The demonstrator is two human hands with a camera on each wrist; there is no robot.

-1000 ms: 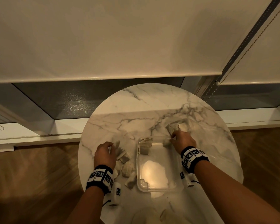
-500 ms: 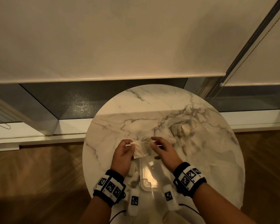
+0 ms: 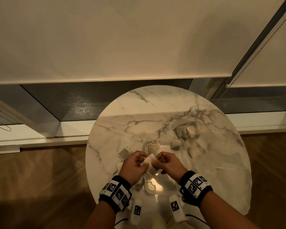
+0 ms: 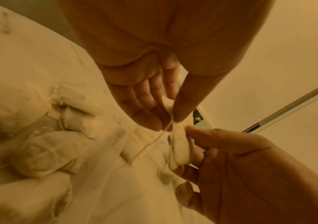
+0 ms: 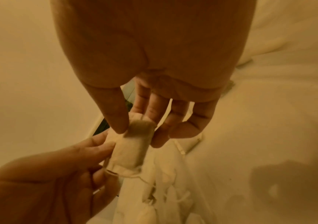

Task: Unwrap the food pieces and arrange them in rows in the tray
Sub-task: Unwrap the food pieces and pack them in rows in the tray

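Both hands, the left hand [image 3: 133,164] and right hand [image 3: 168,163], pinch one wrapped piece [image 3: 150,160] at lower centre above the tray [image 3: 155,190]; peel the wrapper gently, keeping the piece over it.

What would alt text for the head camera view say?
Two hands, left hand and right hand, pinch a small wrapped food piece between them above a clear plastic tray on a round marble table. More wrapped pieces lie nearby.

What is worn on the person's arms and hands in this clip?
Both forearms are bare, with no sleeves or gloves. The left hand and right hand each have a black wristband carrying white square tiles printed with black-and-white fiducial markers. A small white block with one more marker hangs under each wrist, and a thin dark cable trails from them.
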